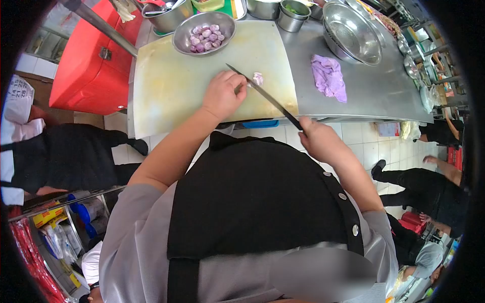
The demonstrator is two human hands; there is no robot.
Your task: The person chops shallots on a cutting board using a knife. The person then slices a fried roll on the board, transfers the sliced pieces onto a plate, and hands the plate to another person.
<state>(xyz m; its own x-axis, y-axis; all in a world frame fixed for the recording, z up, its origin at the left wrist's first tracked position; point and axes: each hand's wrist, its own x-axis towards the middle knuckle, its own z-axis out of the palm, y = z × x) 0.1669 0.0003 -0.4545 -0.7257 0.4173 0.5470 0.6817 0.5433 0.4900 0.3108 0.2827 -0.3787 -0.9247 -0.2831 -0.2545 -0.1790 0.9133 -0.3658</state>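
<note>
My right hand (322, 139) is wrapped around the handle of a long kitchen knife (275, 102). Its dark blade slants up and left across the cutting board (166, 83). My left hand (225, 95) rests on the board with curled fingers close against the blade; whatever they hold is hidden. Just right of the blade lie small pale purple slices (258, 78), which look like shallot. Farther back on the board stands a metal bowl (184, 38) of peeled shallots (206, 38).
A purple cloth (328, 77) lies on the steel table (371, 93) at right, with metal colanders (353, 35) behind it. Metal pots (293, 17) line the back. A red cooler box (86, 65) stands left. Other people (424, 189) are on both sides.
</note>
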